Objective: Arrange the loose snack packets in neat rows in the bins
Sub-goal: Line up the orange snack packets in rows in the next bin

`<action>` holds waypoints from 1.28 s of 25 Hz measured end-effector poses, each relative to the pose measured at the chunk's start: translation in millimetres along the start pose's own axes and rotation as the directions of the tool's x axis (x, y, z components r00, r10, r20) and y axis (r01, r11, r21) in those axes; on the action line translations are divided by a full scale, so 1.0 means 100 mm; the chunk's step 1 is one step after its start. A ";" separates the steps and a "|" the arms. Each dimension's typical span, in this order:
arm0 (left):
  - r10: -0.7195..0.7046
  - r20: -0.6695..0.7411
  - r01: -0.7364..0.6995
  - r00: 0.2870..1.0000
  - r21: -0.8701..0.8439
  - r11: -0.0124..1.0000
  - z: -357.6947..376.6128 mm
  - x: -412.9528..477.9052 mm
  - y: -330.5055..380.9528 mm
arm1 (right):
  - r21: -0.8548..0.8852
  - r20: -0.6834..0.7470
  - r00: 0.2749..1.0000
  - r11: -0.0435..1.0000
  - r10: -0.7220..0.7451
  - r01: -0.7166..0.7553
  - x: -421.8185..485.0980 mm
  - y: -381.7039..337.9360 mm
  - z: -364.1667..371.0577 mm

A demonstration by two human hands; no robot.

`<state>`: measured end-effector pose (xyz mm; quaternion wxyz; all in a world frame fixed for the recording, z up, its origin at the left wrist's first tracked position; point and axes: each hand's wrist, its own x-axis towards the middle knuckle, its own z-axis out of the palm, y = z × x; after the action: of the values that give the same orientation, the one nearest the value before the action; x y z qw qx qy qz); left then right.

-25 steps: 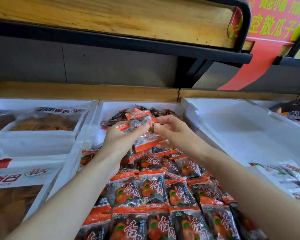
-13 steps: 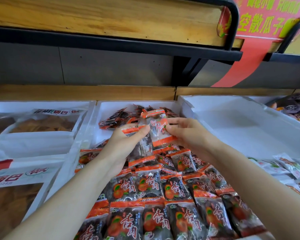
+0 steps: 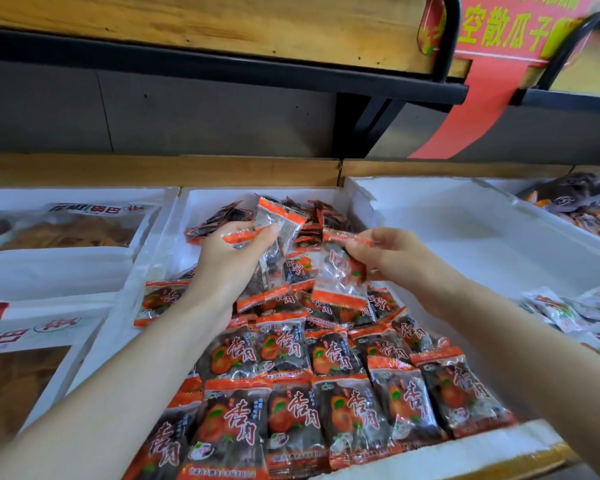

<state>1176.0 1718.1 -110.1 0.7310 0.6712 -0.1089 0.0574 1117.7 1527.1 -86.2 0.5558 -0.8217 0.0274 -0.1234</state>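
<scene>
We are pinching one snack packet (image 3: 340, 277) by its top seal with our right hand (image 3: 394, 254), dangling it above the middle bin (image 3: 205, 199). At nine o'clock from it, our left hand (image 3: 227, 268) is gripping a bunch of packets (image 3: 278, 233) (seals upward). Neat rows (image 3: 326, 393) are lying at six o'clock in the bin, a loose heap (image 3: 215, 220) at twelve.

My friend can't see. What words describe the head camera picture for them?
Over a white bin, the left hand grips a bunch of orange-edged snack packets and the right hand pinches one packet by its top edge. Neat rows of the same packets fill the bin's front; a loose pile lies at the back.
</scene>
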 end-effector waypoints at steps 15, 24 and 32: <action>-0.088 0.022 0.087 0.996 0.032 0.996 -0.03 0.01 -0.04 | -0.565 0.291 0.956 0.802 -0.025 0.193 -0.12 0.35 0.15; -0.105 0.224 0.094 0.969 0.056 0.994 0.04 -0.12 0.04 | -0.015 0.069 0.992 0.994 -0.107 0.108 -0.09 0.00 0.30; -0.154 0.153 0.141 0.976 0.093 0.986 0.01 -0.08 0.00 | -0.163 -0.239 0.891 0.921 -0.385 0.354 -0.06 -0.06 0.31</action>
<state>1168.4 1717.9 -111.4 0.6941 0.7093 -0.1143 -0.0466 1119.0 1558.8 -92.7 0.4648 -0.8183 -0.0480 -0.3347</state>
